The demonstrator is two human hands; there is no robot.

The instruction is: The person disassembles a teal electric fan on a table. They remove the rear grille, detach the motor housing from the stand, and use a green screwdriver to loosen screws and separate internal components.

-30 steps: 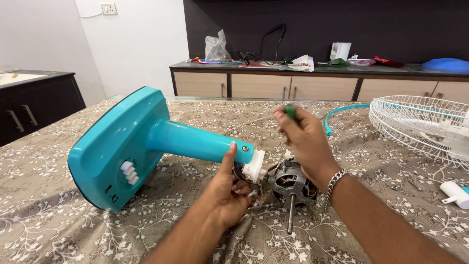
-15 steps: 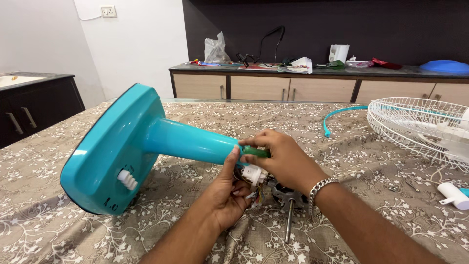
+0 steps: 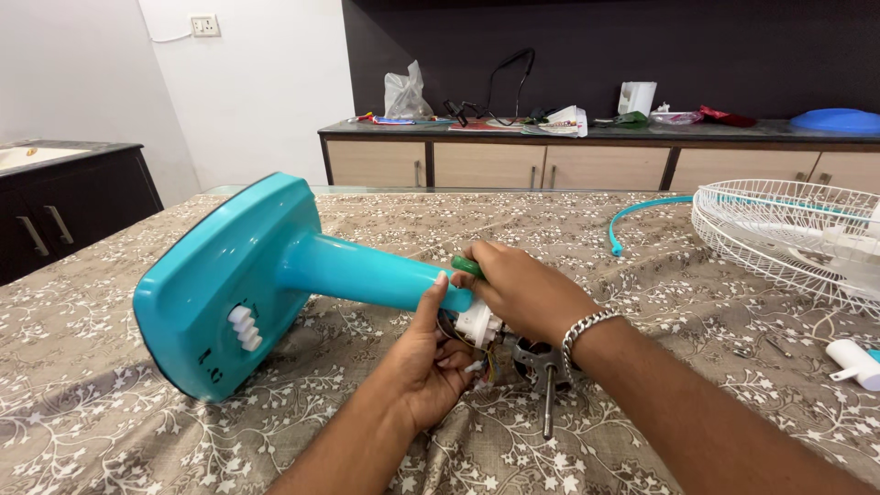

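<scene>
A turquoise table-fan stand (image 3: 275, 275) lies on its side on the patterned tablecloth, base to the left, white push buttons (image 3: 244, 327) on its edge. My left hand (image 3: 429, 353) cups the neck end of the stand from below, thumb up against the tube. My right hand (image 3: 518, 289) is closed around a green-handled tool (image 3: 466, 267), pressed at the neck joint by a white plastic part (image 3: 478, 323). The bare fan motor (image 3: 532, 357) with its steel shaft (image 3: 548, 403) lies under my right wrist, partly hidden.
A white wire fan guard (image 3: 788, 229) lies at the right, a turquoise rim strip (image 3: 637, 213) beside it, a white plastic piece (image 3: 852, 364) near the right edge. Small screws (image 3: 775, 346) lie on the cloth. A cluttered wooden sideboard (image 3: 587, 165) stands behind; a dark cabinet (image 3: 64, 211) at left.
My right hand came down from above the motor with the green tool to the neck joint. The stand tipped up more, and my left hand shifted under its end.
</scene>
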